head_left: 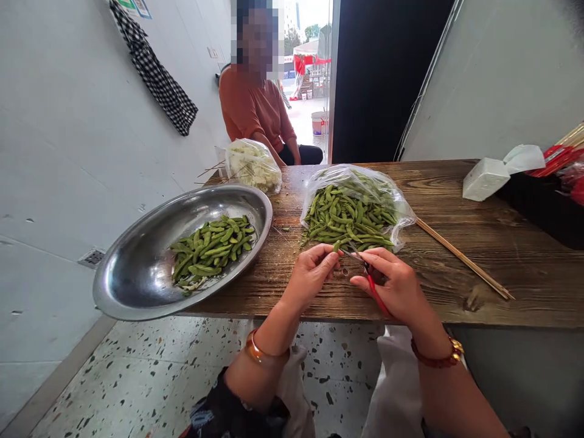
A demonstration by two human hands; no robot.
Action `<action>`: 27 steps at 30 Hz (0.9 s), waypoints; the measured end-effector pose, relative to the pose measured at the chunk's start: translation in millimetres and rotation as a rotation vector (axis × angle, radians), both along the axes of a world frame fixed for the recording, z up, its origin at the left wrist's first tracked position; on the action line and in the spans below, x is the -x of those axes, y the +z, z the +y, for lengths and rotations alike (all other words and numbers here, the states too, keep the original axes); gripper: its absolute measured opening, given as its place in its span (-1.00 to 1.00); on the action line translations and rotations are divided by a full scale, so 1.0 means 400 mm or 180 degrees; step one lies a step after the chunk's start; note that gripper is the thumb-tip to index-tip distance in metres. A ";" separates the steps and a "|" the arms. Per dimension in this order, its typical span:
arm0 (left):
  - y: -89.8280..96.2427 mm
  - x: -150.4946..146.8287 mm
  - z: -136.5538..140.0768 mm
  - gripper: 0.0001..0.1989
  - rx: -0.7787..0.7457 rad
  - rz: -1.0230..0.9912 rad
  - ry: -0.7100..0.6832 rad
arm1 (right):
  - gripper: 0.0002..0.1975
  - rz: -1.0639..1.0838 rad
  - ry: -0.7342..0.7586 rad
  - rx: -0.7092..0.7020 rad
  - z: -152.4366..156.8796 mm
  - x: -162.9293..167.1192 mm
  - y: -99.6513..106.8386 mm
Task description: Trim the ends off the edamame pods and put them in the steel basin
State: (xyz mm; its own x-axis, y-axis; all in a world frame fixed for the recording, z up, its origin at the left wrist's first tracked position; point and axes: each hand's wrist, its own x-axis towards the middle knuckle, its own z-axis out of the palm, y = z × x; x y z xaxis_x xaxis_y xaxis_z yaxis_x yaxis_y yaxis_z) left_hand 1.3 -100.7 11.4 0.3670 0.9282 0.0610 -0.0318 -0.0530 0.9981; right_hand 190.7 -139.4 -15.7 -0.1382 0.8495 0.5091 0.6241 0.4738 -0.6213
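Just right of frame centre, left hand [314, 266] is pinching one edamame pod [336, 246] in a closed grip, right hand [396, 281] is gripping red-handled scissors [376, 293] beside it; pod is likely handling light, firm, slightly slippery, best taken by its sides.

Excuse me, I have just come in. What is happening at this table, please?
A person's left hand holds a green pod, and the right hand holds red-handled scissors with the blades close to it. Just beyond the hands, more pods lie in an open plastic bag. To the left, a metal bowl holds a heap of pods. Another person sits beyond the far edge of the table.
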 end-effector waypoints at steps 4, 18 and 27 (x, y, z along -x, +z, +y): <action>-0.005 -0.003 -0.001 -0.71 -0.0360 0.0358 -0.0196 | -0.64 -0.0074 0.0110 0.0055 -0.005 0.016 0.005; -0.005 -0.013 -0.001 -0.76 -0.0765 0.0752 -0.0251 | -0.71 0.0009 0.0025 0.0085 0.000 0.044 0.004; 0.004 -0.003 0.000 -0.72 0.0091 0.0369 -0.0518 | -0.76 -0.0230 0.0139 0.0354 -0.008 0.035 0.014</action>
State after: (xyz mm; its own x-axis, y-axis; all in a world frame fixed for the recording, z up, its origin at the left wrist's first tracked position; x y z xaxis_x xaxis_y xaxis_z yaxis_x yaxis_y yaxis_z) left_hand 2.5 -100.7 13.1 0.5154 0.8568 -0.0159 0.0775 -0.0281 0.9966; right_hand 176.8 -142.6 -9.9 -0.2091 0.8925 0.3995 0.6495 0.4322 -0.6256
